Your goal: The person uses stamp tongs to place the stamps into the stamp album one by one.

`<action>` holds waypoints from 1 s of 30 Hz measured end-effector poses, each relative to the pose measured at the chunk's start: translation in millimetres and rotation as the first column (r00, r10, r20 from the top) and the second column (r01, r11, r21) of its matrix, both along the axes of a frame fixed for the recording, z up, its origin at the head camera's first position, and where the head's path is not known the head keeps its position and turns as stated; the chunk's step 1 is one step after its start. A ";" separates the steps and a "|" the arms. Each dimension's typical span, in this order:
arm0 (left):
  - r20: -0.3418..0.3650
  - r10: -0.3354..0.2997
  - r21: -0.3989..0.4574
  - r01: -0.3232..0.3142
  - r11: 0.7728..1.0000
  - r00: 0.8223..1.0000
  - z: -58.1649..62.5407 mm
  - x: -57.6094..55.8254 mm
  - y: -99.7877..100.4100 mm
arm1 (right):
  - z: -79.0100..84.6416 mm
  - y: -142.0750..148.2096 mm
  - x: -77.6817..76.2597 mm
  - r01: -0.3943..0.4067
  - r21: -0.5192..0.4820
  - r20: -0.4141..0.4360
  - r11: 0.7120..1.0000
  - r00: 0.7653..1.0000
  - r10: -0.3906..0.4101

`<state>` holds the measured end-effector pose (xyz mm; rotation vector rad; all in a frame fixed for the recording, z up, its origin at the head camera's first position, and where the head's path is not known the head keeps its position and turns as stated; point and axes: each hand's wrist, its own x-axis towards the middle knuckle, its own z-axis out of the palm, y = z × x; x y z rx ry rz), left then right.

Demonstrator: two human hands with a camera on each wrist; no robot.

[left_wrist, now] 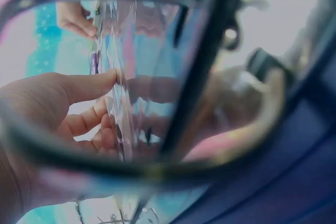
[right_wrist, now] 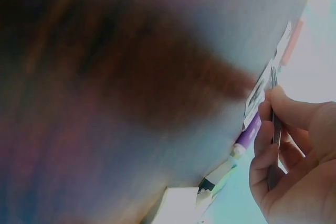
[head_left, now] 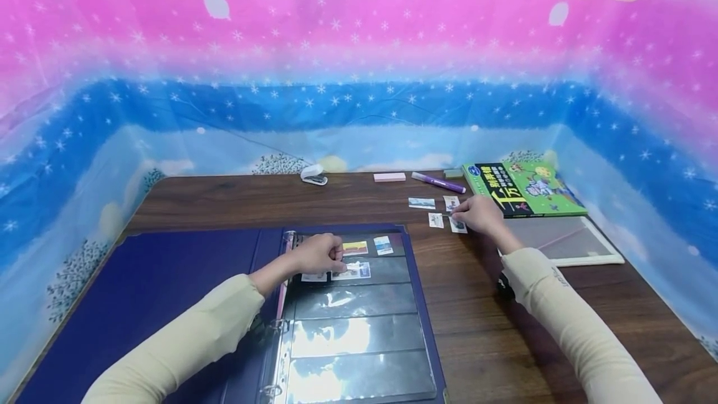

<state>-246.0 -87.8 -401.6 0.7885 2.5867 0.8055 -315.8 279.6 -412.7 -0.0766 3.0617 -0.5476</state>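
Observation:
A stamp album with a dark blue cover lies unfolded, its black pocket page on the right. My left hand is over the upper pockets; in the left wrist view its thumb and bent fingers touch the glossy plastic. Beside it are stamps in the pockets: a yellow-red stamp, a blue one and a wider one. My right hand grips metal tweezers, their tips right at a small stamp on the table. Near it lie a blue stamp and two small ones.
Along the back of the wooden table lie a white stapler, a pink block and a purple marker. At right are a green book and a white-edged mesh pouch. Binder rings line the album's spine.

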 end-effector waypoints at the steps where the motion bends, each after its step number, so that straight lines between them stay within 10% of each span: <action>1: 0.001 0.001 -0.008 -0.001 1.000 1.000 1.3 0.2 0.8 | -0.1 -0.6 -0.4 0.010 0.009 -0.003 1.000 1.000 -0.010; 16: 0.090 0.041 -0.134 -0.029 0.991 0.995 11.7 -3.1 13.5 | 17.5 -0.8 9.7 0.069 -0.108 -0.052 0.992 0.996 -0.075; 30: 0.107 0.050 -0.072 -0.042 0.997 0.993 13.7 -1.0 17.8 | 37.1 -83.1 34.8 -0.134 -0.230 -0.074 0.964 0.990 0.120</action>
